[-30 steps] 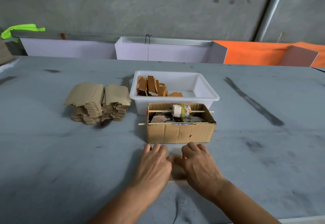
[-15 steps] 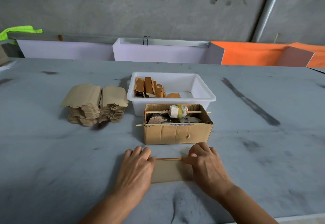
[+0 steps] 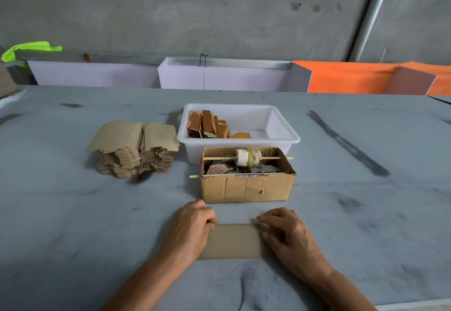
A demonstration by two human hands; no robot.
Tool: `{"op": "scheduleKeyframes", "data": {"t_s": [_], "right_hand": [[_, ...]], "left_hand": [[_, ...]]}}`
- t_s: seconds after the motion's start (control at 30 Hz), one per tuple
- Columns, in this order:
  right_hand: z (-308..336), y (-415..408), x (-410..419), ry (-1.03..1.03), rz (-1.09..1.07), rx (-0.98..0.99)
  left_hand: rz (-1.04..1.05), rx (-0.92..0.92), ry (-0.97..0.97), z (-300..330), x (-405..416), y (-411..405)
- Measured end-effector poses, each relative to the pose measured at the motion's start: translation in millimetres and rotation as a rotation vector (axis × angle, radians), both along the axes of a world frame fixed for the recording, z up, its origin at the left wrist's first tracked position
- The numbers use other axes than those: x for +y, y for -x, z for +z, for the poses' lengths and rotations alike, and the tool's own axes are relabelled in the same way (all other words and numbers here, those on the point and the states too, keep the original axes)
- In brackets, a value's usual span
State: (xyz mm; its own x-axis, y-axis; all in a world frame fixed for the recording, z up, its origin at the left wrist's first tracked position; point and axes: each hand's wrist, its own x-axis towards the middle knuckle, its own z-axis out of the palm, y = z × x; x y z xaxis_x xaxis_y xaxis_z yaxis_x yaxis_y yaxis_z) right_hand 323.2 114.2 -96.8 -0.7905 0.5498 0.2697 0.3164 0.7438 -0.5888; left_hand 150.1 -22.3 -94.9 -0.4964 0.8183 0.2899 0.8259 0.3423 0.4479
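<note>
My two hands have slid apart since the last look, and more of the sheet (image 3: 233,241) now shows between them than half a second ago. A second ago they sat together and hid it almost wholly.

The sheet lies flat on the table (image 3: 73,213), just in front of the box (image 3: 246,188) and not touching it. My left hand (image 3: 189,231) covers its left end, the fingers bent down at the far corner. I cannot tell whether they pinch the edge or only press it. My right hand (image 3: 290,236) rests on the right end with the fingers loosely spread and lying on the card, thumb along the far edge, gripping nothing.

The box stands open-topped, with two thin sticks (image 3: 271,158) laid across it, one of them carrying a white roll (image 3: 244,158). Directly behind the box and touching it is a white tub (image 3: 280,125) holding brown pieces (image 3: 207,127) at its left end. Behind and to the left of the box, well apart from it, stands a stack (image 3: 136,154) of cut card.
</note>
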Motion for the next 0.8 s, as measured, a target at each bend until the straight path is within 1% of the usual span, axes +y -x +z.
{"op": "scheduleKeyframes", "data": {"t_s": [0.1, 0.2, 0.3, 0.4, 0.47, 0.53, 0.63, 0.67, 0.73, 0.8], "right_hand": [[5, -7, 1, 0.152, 0.009, 0.007], [11, -18, 4, 0.33, 0.073, 0.026], [15, -26, 8, 0.474, 0.17, 0.059], [17, -26, 7, 0.716, 0.24, 0.151], [15, -25, 5, 0.739, 0.242, 0.167], [15, -23, 3, 0.708, 0.219, 0.222], [16, -18, -4, 0.765, 0.189, 0.366], [17, -15, -6, 0.774, 0.16, 0.402], [19, -11, -9, 0.782, 0.071, 0.442], [20, -9, -9, 0.819, -0.028, 0.457]], "left_hand": [[-0.04, -0.018, -0.08, -2, -4, -1], [-0.016, -0.128, -0.182, -1, -5, -1], [0.022, -0.328, -0.238, 1, -4, 0], [0.061, -0.628, -0.271, 1, -1, -1], [0.092, -0.793, -0.285, 2, 0, -3], [0.107, -0.88, -0.273, 4, -1, -5], [0.094, -1.015, -0.273, 10, -2, -9], [0.077, -1.095, -0.301, 13, -3, -10], [0.034, -1.315, -0.381, 22, -4, -12], [-0.002, -1.489, -0.408, 28, -6, -11]]}}
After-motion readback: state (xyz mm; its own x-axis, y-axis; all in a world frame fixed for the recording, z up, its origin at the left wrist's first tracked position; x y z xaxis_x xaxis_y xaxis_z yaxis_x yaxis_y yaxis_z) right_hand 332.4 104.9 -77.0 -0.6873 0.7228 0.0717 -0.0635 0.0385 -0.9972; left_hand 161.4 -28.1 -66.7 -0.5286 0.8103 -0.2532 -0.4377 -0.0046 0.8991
